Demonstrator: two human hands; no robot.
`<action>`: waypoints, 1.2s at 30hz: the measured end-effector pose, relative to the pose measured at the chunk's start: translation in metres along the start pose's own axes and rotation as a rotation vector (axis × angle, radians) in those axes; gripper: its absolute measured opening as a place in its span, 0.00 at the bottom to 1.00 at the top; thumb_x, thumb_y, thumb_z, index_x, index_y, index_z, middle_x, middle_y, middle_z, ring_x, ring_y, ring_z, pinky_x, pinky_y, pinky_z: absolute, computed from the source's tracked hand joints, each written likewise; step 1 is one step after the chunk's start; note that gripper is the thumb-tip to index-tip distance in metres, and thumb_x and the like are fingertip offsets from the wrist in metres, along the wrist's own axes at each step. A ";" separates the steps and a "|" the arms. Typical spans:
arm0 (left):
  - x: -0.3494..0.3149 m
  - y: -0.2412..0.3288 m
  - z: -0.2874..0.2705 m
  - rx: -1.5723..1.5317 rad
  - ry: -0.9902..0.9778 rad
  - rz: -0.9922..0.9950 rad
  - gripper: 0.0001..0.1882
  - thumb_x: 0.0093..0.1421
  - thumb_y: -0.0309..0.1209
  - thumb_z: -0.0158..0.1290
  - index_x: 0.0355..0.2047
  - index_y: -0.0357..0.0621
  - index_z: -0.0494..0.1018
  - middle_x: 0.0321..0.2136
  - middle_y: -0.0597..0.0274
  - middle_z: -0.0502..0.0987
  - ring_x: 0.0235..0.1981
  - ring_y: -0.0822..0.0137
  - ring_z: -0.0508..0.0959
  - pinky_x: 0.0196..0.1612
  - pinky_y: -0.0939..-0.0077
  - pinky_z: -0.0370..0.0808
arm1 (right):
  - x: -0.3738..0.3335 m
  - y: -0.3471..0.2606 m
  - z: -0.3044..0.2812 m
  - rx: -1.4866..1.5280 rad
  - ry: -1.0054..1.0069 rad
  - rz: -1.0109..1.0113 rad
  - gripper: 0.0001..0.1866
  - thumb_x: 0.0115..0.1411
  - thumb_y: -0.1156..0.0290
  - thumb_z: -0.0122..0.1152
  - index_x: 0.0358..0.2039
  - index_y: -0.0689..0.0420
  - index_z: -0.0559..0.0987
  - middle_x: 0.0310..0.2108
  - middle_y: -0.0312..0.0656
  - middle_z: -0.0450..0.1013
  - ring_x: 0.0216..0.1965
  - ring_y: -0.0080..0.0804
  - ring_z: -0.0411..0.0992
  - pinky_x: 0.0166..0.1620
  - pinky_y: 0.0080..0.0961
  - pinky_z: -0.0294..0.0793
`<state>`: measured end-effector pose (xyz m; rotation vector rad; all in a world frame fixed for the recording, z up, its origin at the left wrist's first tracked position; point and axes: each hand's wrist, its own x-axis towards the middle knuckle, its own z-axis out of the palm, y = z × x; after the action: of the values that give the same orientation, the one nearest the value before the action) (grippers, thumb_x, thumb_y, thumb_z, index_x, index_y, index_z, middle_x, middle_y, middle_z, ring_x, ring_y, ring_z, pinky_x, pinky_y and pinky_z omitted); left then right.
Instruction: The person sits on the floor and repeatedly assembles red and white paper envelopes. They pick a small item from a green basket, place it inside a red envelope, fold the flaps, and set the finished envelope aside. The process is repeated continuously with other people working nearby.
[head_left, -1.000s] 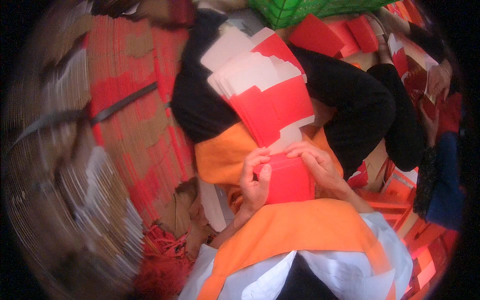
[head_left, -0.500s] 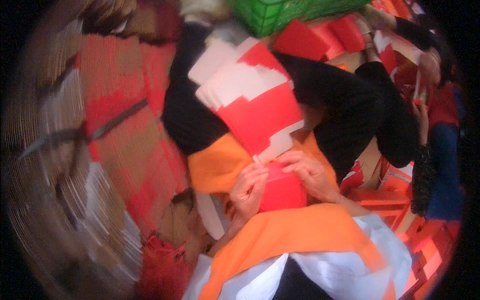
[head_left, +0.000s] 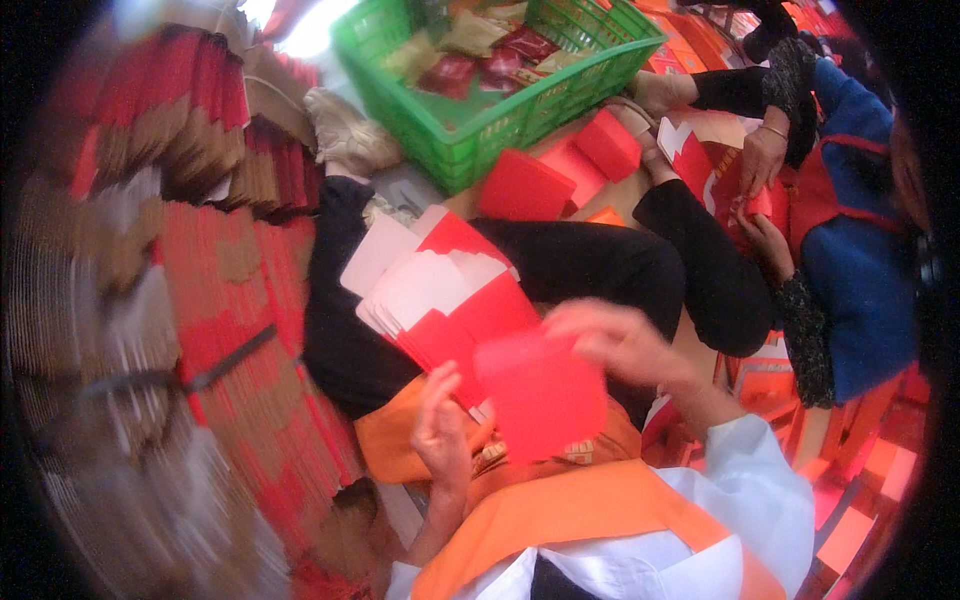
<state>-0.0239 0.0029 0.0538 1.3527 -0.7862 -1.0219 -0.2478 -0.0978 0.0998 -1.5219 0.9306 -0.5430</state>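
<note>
A flat, squarish red paper packet (head_left: 545,395), blurred by motion, hangs over my lap. My right hand (head_left: 620,345) has it by the upper right corner, thumb and fingers closed there. Beside the packet's left edge, my left hand (head_left: 440,425) is raised with its fingers apart and holds nothing. A fanned stack of red blanks with white flaps (head_left: 450,290) lies across my lap, just beyond both hands. Beneath the packet is an orange apron (head_left: 590,510).
A green plastic crate (head_left: 490,140) with small wrapped packs stands ahead. Several red packets (head_left: 525,187) lie beside it. Bundled red and brown cardboard (head_left: 235,320) is stacked at left. At right, a co-worker's hands (head_left: 765,165) hold a red piece.
Both hands were together at the packet's top edge. The left hand has let go and moved left; the right has lifted the packet. The view has shifted, showing more of the crate.
</note>
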 end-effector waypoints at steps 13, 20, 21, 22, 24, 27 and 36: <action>0.024 -0.095 -0.016 0.299 0.202 0.000 0.38 0.49 0.26 0.54 0.57 0.32 0.47 0.56 0.41 0.51 0.58 0.51 0.53 0.59 0.63 0.49 | 0.105 0.068 -0.139 0.378 0.860 0.322 0.18 0.61 0.63 0.42 0.49 0.56 0.64 0.46 0.40 0.63 0.46 0.32 0.64 0.47 0.31 0.66; 0.048 -0.097 -0.013 0.250 0.239 -0.319 0.23 0.54 0.30 0.51 0.48 0.34 0.60 0.41 0.47 0.70 0.41 0.58 0.71 0.46 0.71 0.67 | 0.097 0.030 -0.040 -0.327 0.524 -0.064 0.18 0.60 0.69 0.45 0.50 0.60 0.66 0.47 0.41 0.65 0.49 0.28 0.62 0.53 0.24 0.58; 0.047 -0.098 -0.013 0.199 0.270 -0.293 0.20 0.56 0.31 0.49 0.46 0.34 0.61 0.39 0.49 0.70 0.40 0.60 0.71 0.44 0.71 0.67 | 0.087 0.028 -0.010 -0.272 0.403 -0.001 0.17 0.59 0.70 0.45 0.48 0.61 0.67 0.45 0.42 0.67 0.49 0.29 0.62 0.54 0.24 0.58; 0.043 -0.098 -0.012 0.152 0.304 -0.271 0.17 0.57 0.32 0.48 0.44 0.34 0.62 0.38 0.50 0.71 0.39 0.62 0.71 0.43 0.71 0.67 | 0.075 0.032 0.016 -0.165 0.298 0.064 0.16 0.59 0.72 0.45 0.48 0.60 0.67 0.44 0.41 0.67 0.48 0.27 0.63 0.52 0.22 0.60; 0.041 -0.104 -0.011 0.031 0.348 -0.228 0.15 0.61 0.35 0.42 0.42 0.34 0.63 0.35 0.54 0.71 0.35 0.65 0.71 0.40 0.73 0.68 | 0.049 0.044 0.058 0.145 0.191 0.250 0.16 0.59 0.73 0.45 0.48 0.61 0.67 0.44 0.42 0.67 0.47 0.26 0.64 0.49 0.21 0.63; 0.041 -0.100 -0.009 0.116 0.316 -0.288 0.16 0.62 0.36 0.40 0.42 0.34 0.63 0.35 0.55 0.72 0.34 0.66 0.71 0.39 0.73 0.68 | 0.013 0.075 0.103 0.732 0.315 0.640 0.18 0.61 0.71 0.45 0.50 0.64 0.64 0.47 0.45 0.65 0.48 0.30 0.65 0.50 0.24 0.66; 0.041 -0.104 -0.015 0.208 0.293 -0.246 0.17 0.63 0.37 0.39 0.40 0.33 0.64 0.33 0.54 0.72 0.33 0.67 0.71 0.38 0.74 0.69 | 0.016 0.118 0.131 1.388 0.515 0.832 0.11 0.58 0.70 0.50 0.39 0.61 0.69 0.40 0.43 0.69 0.44 0.33 0.67 0.51 0.30 0.66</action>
<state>-0.0075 -0.0222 -0.0549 1.7653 -0.5237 -0.9184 -0.1656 -0.0293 -0.0410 0.2864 1.0718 -0.7109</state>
